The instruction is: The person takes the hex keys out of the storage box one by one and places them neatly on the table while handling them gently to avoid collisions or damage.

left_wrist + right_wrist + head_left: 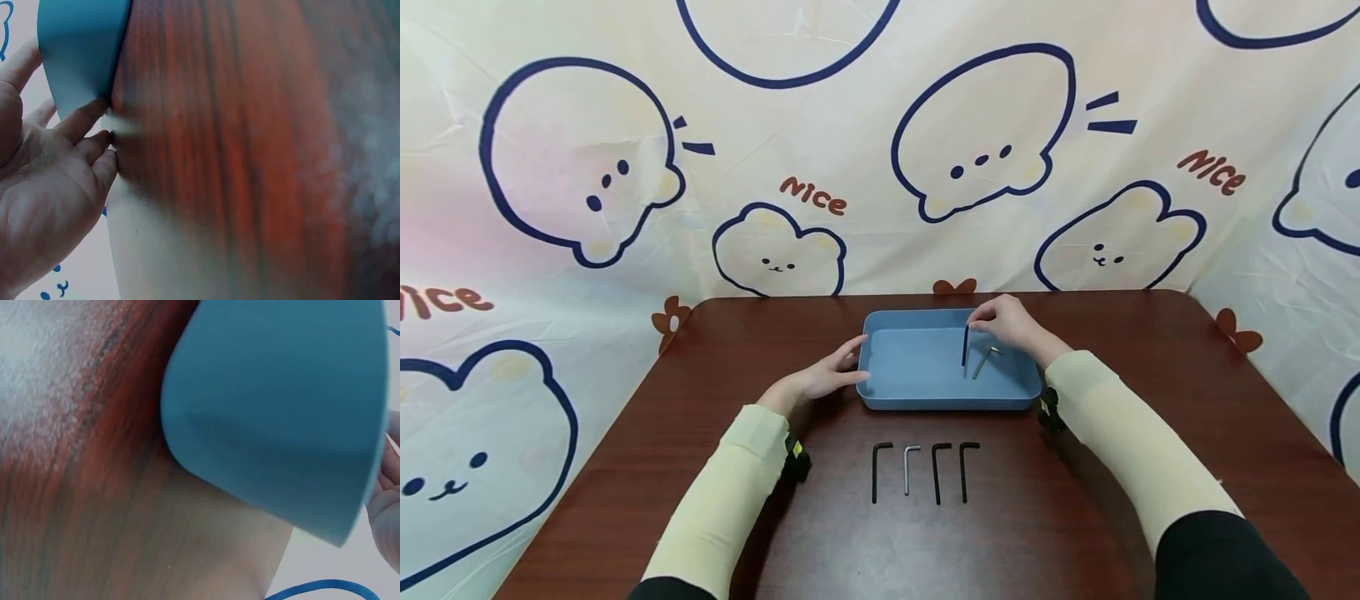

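Observation:
A blue tray (910,358) lies on the table. Over its right half, my right hand (1009,323) pinches a black hex key (966,346) by its upper end, so the long arm hangs down. Beside that key, a silvery hex key (985,362) rests on the tray floor. At the tray's left end, my left hand (823,377) touches the rim and outer wall with extended fingers; the left wrist view shows this hand (56,162) against the tray wall (81,56). In the right wrist view the tray wall (281,406) hides most of the right hand (384,506).
In front of the tray, several hex keys stand in a row on the brown table (820,533): black ones (875,475) and a smaller silver one (907,472). Behind the table hangs a pale printed cloth (865,133).

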A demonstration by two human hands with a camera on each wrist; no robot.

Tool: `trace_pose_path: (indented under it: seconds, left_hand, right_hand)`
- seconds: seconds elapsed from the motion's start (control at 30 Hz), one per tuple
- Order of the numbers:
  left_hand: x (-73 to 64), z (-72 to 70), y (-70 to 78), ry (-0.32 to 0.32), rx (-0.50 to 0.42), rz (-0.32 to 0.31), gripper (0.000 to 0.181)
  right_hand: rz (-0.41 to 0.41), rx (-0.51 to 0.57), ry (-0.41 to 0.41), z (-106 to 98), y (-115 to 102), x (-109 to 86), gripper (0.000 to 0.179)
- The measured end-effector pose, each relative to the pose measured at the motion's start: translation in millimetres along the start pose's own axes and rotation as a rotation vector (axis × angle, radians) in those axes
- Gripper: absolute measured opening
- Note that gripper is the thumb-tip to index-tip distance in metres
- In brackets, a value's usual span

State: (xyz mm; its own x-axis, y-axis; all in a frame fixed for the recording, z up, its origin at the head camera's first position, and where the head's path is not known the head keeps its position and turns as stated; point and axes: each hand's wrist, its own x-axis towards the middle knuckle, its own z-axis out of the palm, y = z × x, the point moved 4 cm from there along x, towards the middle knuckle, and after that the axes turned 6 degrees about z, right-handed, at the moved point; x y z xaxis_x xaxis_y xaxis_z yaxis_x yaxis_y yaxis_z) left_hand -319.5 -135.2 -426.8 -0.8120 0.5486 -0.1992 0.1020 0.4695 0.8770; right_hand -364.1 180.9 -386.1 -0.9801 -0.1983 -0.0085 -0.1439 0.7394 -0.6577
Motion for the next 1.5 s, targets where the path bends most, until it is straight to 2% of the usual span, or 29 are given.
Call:
trace_pose_path:
  seconds: [0.2, 0.43, 0.83, 1.13, 1.5]
  left_hand:
    - [1.3, -0.1, -0.9, -0.002, 0.001, 0.014, 0.073]
    - [-0.5, 0.3, 0.4, 0.001, 0.002, 0.015, 0.073]
    - [-1.3, -0.1, -0.2, -0.003, 0.0, 0.021, 0.072]
    - [-1.0, -0.5, 0.4, 0.006, -0.011, 0.007, 0.073]
    - [-1.6, -1.1, 0.3, -0.002, -0.018, 0.024, 0.073]
  right_hand:
    - [0.0, -0.003, -0.003, -7, -1, -3.6, 0.016]
    - [-0.051, 0.008, 0.02, -17, -7, -9.8, 0.016]
    - [-0.08, 0.004, 0.043, -28, -15, -23.7, 0.015]
    - [-0.11, 0.007, 0.012, -30, -24, -42.3, 0.013]
    - [-0.13, 0.034, -0.037, -32, -28, -68.7, 0.012]
